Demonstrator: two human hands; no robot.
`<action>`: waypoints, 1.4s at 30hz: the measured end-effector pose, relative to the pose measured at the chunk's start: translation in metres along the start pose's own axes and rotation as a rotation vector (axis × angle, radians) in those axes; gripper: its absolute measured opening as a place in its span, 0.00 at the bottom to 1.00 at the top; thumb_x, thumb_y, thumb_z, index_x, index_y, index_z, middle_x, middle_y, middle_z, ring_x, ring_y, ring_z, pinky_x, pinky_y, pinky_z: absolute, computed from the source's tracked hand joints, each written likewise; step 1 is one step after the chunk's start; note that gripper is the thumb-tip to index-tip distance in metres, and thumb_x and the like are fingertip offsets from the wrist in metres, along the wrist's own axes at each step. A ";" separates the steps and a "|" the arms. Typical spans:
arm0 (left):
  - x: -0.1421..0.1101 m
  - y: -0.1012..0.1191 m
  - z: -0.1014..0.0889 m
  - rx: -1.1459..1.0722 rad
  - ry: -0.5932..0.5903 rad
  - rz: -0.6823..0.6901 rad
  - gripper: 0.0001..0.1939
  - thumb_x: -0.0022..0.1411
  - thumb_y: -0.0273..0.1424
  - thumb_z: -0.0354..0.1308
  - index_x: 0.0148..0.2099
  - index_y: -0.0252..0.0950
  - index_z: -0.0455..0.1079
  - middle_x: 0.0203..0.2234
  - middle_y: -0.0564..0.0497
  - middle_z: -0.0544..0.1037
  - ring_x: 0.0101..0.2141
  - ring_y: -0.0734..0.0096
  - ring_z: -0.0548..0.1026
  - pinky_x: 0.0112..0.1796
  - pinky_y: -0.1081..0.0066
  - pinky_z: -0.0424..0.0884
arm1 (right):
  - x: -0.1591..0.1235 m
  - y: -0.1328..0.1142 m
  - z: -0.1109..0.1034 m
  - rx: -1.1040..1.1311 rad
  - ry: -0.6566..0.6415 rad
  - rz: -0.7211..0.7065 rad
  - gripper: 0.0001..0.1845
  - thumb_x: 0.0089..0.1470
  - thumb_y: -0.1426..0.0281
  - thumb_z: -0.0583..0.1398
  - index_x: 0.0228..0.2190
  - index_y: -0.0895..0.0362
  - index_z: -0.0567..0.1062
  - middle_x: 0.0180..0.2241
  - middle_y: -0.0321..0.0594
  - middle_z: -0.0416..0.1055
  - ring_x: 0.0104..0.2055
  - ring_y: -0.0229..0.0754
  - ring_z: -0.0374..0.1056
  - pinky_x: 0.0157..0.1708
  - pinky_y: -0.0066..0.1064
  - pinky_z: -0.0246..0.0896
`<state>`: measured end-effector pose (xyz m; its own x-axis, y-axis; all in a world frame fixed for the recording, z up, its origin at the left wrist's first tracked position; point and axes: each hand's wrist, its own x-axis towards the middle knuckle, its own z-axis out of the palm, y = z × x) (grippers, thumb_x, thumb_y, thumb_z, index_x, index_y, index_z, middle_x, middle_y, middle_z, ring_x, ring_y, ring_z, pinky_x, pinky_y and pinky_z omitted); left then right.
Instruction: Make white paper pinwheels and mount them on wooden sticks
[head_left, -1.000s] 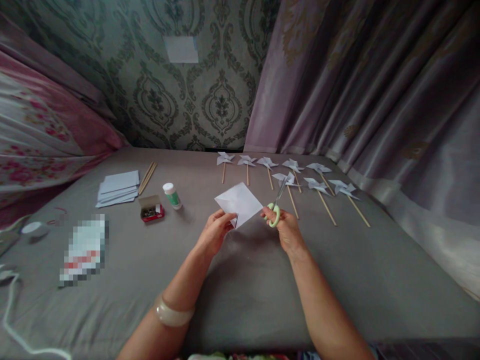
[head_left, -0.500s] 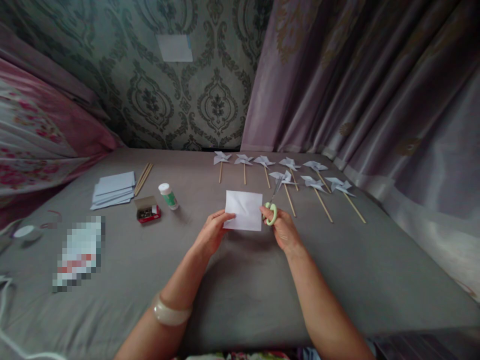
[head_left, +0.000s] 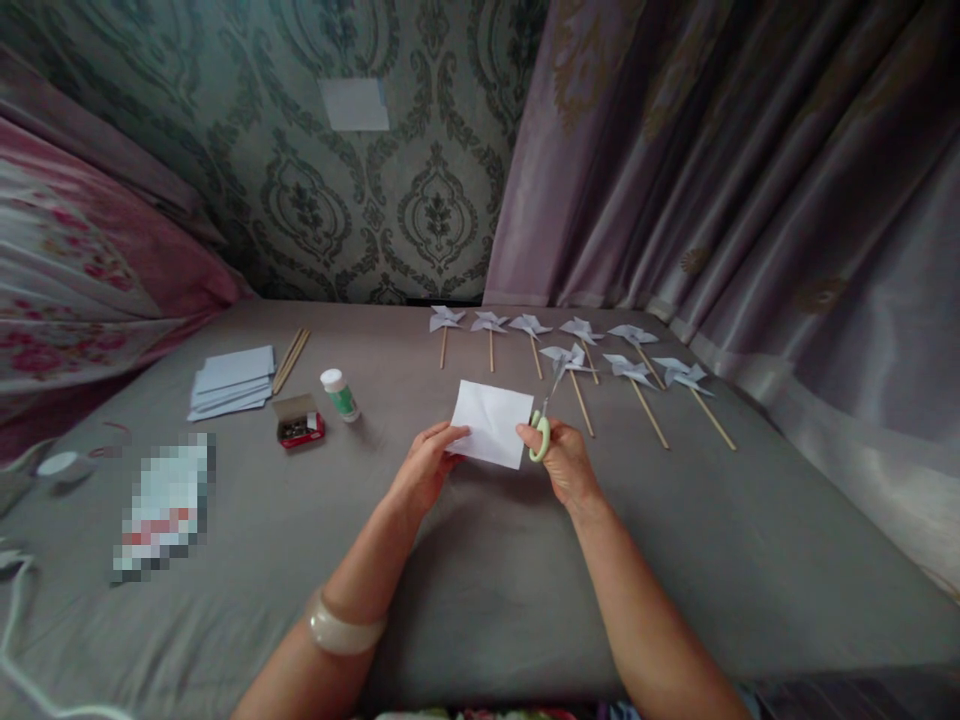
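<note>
A white square sheet of paper point(head_left: 493, 422) with faint creases is pinched at its left edge by my left hand point(head_left: 429, 460), thumb on top. My right hand point(head_left: 564, 458) grips green-handled scissors point(head_left: 540, 436), whose blades point up and away from me. The right thumb lies close to the paper's right edge; whether it touches cannot be made out. Beyond the scissors, several white paper pinwheels point(head_left: 568, 360) on wooden sticks lie in two rows.
Left of the paper stand a white-and-green glue bottle point(head_left: 342, 398) and an open red box point(head_left: 301, 432) of small metal pieces. Farther left lie stacked paper sheets point(head_left: 232, 382), wooden sticks point(head_left: 291, 360), a blurred packet point(head_left: 166, 510) and a white cable point(head_left: 30, 690). Curtains hang at the right.
The paper has turned from a diamond position to nearly square in front of me, then tilted slightly clockwise. My right hand keeps the scissors beside its right edge.
</note>
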<state>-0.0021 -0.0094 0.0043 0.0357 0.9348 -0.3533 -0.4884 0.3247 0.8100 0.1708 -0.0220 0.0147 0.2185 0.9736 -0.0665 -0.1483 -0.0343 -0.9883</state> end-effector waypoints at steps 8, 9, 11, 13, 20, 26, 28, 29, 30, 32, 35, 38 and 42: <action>-0.004 0.008 0.008 -0.228 -0.031 -0.231 0.06 0.48 0.29 0.65 0.30 0.34 0.72 0.25 0.50 0.77 0.25 0.72 0.73 0.29 0.73 0.68 | -0.004 0.011 0.012 0.071 0.122 -0.054 0.21 0.31 0.58 0.68 0.17 0.56 0.63 0.16 0.26 0.55 0.21 0.30 0.48 0.22 0.26 0.45; -0.004 0.009 0.009 -0.256 -0.035 -0.239 0.06 0.49 0.29 0.65 0.30 0.34 0.72 0.25 0.50 0.77 0.26 0.73 0.73 0.29 0.73 0.68 | -0.003 0.013 0.012 0.083 0.136 -0.065 0.21 0.32 0.58 0.68 0.17 0.56 0.63 0.16 0.26 0.55 0.21 0.30 0.48 0.22 0.26 0.45; -0.006 0.008 0.010 -0.284 -0.042 -0.243 0.06 0.49 0.29 0.65 0.30 0.34 0.72 0.24 0.51 0.77 0.26 0.74 0.73 0.30 0.73 0.68 | -0.002 0.017 0.013 0.112 0.168 -0.089 0.21 0.33 0.58 0.68 0.17 0.56 0.63 0.16 0.26 0.56 0.21 0.30 0.48 0.22 0.26 0.45; -0.007 0.007 0.011 -0.279 -0.042 -0.245 0.06 0.49 0.29 0.65 0.29 0.34 0.72 0.24 0.51 0.76 0.26 0.74 0.73 0.29 0.74 0.68 | -0.001 0.022 0.013 0.145 0.191 -0.113 0.20 0.35 0.59 0.68 0.19 0.56 0.64 0.17 0.27 0.58 0.22 0.31 0.50 0.23 0.26 0.47; -0.012 -0.007 0.017 -0.071 -0.062 -0.075 0.12 0.38 0.30 0.71 0.26 0.34 0.73 0.24 0.52 0.75 0.28 0.77 0.71 0.30 0.77 0.65 | 0.001 0.031 0.018 0.156 0.251 -0.143 0.18 0.39 0.59 0.67 0.22 0.57 0.67 0.19 0.28 0.64 0.23 0.31 0.55 0.25 0.26 0.51; -0.015 -0.016 0.019 0.106 -0.052 0.061 0.13 0.38 0.32 0.70 0.30 0.35 0.77 0.27 0.50 0.78 0.27 0.76 0.69 0.31 0.74 0.61 | 0.002 0.030 0.022 0.158 0.288 -0.158 0.19 0.38 0.59 0.67 0.21 0.57 0.65 0.18 0.27 0.61 0.22 0.30 0.53 0.24 0.26 0.50; -0.015 -0.017 0.020 0.142 -0.056 0.102 0.13 0.39 0.34 0.70 0.31 0.35 0.77 0.28 0.49 0.79 0.27 0.75 0.69 0.31 0.73 0.61 | 0.002 0.030 0.024 0.166 0.285 -0.162 0.20 0.37 0.58 0.67 0.21 0.57 0.65 0.18 0.27 0.62 0.22 0.31 0.54 0.25 0.26 0.51; -0.015 -0.018 0.020 0.156 -0.059 0.117 0.14 0.40 0.35 0.69 0.32 0.35 0.78 0.28 0.49 0.79 0.27 0.74 0.69 0.31 0.73 0.61 | 0.003 0.029 0.025 0.170 0.279 -0.162 0.20 0.36 0.58 0.67 0.21 0.57 0.66 0.19 0.28 0.63 0.22 0.31 0.55 0.25 0.26 0.51; -0.015 -0.019 0.020 0.169 -0.061 0.126 0.14 0.40 0.36 0.69 0.32 0.34 0.78 0.28 0.49 0.79 0.27 0.74 0.68 0.31 0.73 0.61 | 0.003 0.029 0.027 0.171 0.274 -0.163 0.20 0.36 0.58 0.68 0.22 0.57 0.66 0.19 0.28 0.64 0.23 0.31 0.56 0.25 0.26 0.52; -0.015 -0.020 0.020 0.190 -0.057 0.137 0.15 0.41 0.37 0.69 0.31 0.34 0.77 0.27 0.49 0.78 0.26 0.74 0.68 0.30 0.73 0.60 | 0.004 0.029 0.029 0.157 0.263 -0.168 0.20 0.35 0.57 0.67 0.22 0.58 0.67 0.20 0.29 0.65 0.23 0.32 0.58 0.25 0.27 0.53; -0.012 -0.021 0.019 0.199 -0.037 0.143 0.15 0.40 0.38 0.70 0.29 0.33 0.76 0.24 0.50 0.77 0.25 0.75 0.67 0.29 0.73 0.60 | 0.007 0.029 0.029 0.107 0.240 -0.176 0.20 0.37 0.56 0.67 0.23 0.57 0.67 0.20 0.29 0.66 0.23 0.32 0.57 0.25 0.27 0.53; -0.006 -0.018 0.016 0.150 -0.014 0.150 0.15 0.39 0.38 0.71 0.27 0.33 0.75 0.22 0.52 0.75 0.24 0.76 0.67 0.28 0.74 0.60 | 0.010 0.029 0.027 0.052 0.210 -0.140 0.22 0.35 0.54 0.67 0.23 0.58 0.69 0.20 0.30 0.66 0.23 0.33 0.57 0.26 0.27 0.53; 0.005 -0.005 0.009 -0.016 0.021 0.132 0.17 0.34 0.37 0.73 0.23 0.33 0.71 0.20 0.54 0.71 0.23 0.79 0.66 0.27 0.76 0.60 | 0.012 0.026 0.020 -0.122 0.048 -0.018 0.25 0.32 0.49 0.67 0.17 0.58 0.69 0.17 0.32 0.66 0.22 0.33 0.57 0.24 0.28 0.51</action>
<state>0.0087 -0.0052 0.0032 -0.0481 0.9660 -0.2541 -0.5019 0.1966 0.8423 0.1502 -0.0062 -0.0086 0.2662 0.9625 -0.0527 -0.0259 -0.0475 -0.9985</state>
